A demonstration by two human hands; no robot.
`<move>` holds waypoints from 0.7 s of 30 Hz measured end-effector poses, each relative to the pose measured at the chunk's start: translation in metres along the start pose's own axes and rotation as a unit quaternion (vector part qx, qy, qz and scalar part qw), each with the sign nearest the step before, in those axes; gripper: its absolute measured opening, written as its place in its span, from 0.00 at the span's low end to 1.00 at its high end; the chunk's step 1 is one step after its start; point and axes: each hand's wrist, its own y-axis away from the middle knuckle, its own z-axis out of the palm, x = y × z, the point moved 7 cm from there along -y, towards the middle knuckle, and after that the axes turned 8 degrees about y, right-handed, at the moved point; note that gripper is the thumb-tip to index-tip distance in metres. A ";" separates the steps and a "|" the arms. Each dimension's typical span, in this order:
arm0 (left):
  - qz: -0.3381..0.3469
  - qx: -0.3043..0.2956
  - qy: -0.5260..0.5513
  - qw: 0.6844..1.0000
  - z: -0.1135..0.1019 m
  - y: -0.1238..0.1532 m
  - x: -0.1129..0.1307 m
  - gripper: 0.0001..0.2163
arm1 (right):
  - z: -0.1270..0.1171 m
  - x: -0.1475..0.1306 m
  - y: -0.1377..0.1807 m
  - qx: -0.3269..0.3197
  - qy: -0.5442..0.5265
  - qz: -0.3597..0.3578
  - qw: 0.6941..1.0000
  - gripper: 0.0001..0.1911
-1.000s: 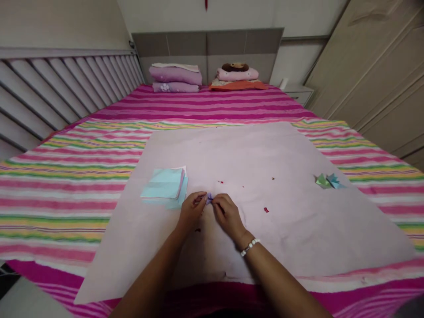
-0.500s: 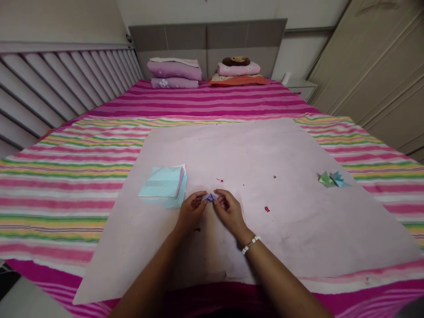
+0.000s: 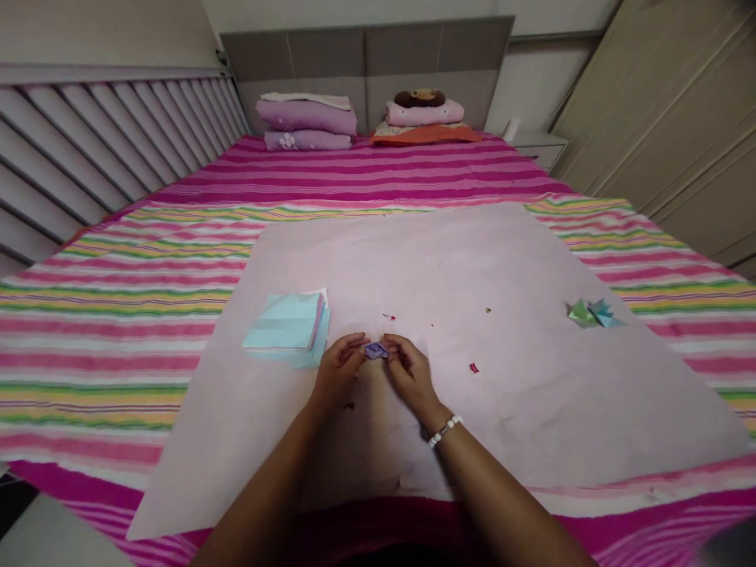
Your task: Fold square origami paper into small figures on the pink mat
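A small folded purple paper (image 3: 376, 351) is pinched between my two hands, just above the pale sheet (image 3: 520, 409). My left hand (image 3: 339, 368) grips its left end between thumb and fingers. At the right end, the thumb and fingers of my right hand (image 3: 409, 372) are closed on it too; a white beaded bracelet circles that wrist. Left of my hands lies a stack of light blue paper squares (image 3: 283, 323). Far to the right sit two folded paper pieces, one green (image 3: 582, 313) and one blue (image 3: 603, 313).
Small scraps lie about the sheet, among them a red one (image 3: 474, 368) and a dark one (image 3: 349, 405). The sheet rests on a striped bedspread (image 3: 106, 323). Folded bedding (image 3: 307, 118) is piled at the headboard (image 3: 319, 59); a slatted rail (image 3: 118, 134) runs along the left.
The purple paper has tilted in my fingers, and its middle now looks flatter and more spread, with less of a raised peak. Both hands keep hold. The whole view has shifted slightly.
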 end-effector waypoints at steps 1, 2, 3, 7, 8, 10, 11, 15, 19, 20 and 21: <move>-0.002 0.000 0.001 1.000 0.000 0.000 0.000 0.18 | 0.000 0.001 0.000 -0.001 -0.009 0.004 1.000 0.16; -0.003 0.000 0.002 1.000 0.000 0.000 0.000 0.18 | 0.000 0.002 0.000 -0.003 -0.018 0.008 1.000 0.16; -0.004 0.000 0.003 1.000 -0.001 0.000 0.000 0.18 | 0.000 0.003 0.001 -0.004 -0.026 0.013 1.000 0.15; -0.006 -0.003 0.024 1.000 0.000 -0.001 0.001 0.16 | 0.000 0.004 0.001 -0.002 -0.054 0.023 0.998 0.12; -0.005 -0.005 0.030 1.000 0.001 -0.001 0.001 0.15 | 0.000 0.004 0.001 0.000 -0.060 0.025 0.998 0.12; -0.002 -0.006 0.040 0.999 0.002 -0.001 0.001 0.13 | 0.000 0.003 0.001 0.001 -0.074 0.029 0.997 0.10; 0.000 -0.005 0.044 0.999 0.002 -0.001 0.000 0.13 | 0.001 0.003 0.001 0.000 -0.079 0.031 0.996 0.10; 0.025 -0.010 0.070 0.997 0.005 -0.001 -0.001 0.15 | 0.001 0.003 0.000 0.003 -0.079 0.041 0.996 0.09; 0.039 -0.034 0.069 0.996 0.009 -0.001 -0.001 0.15 | 0.001 0.000 -0.001 0.005 -0.087 0.048 0.995 0.10; 0.035 -0.039 0.060 0.997 0.010 -0.001 -0.001 0.16 | 0.000 0.000 -0.001 0.007 -0.094 0.050 0.994 0.09; 0.029 -0.043 0.051 0.997 0.011 -0.001 -0.001 0.17 | 0.000 0.000 -0.001 0.010 -0.101 0.053 0.993 0.10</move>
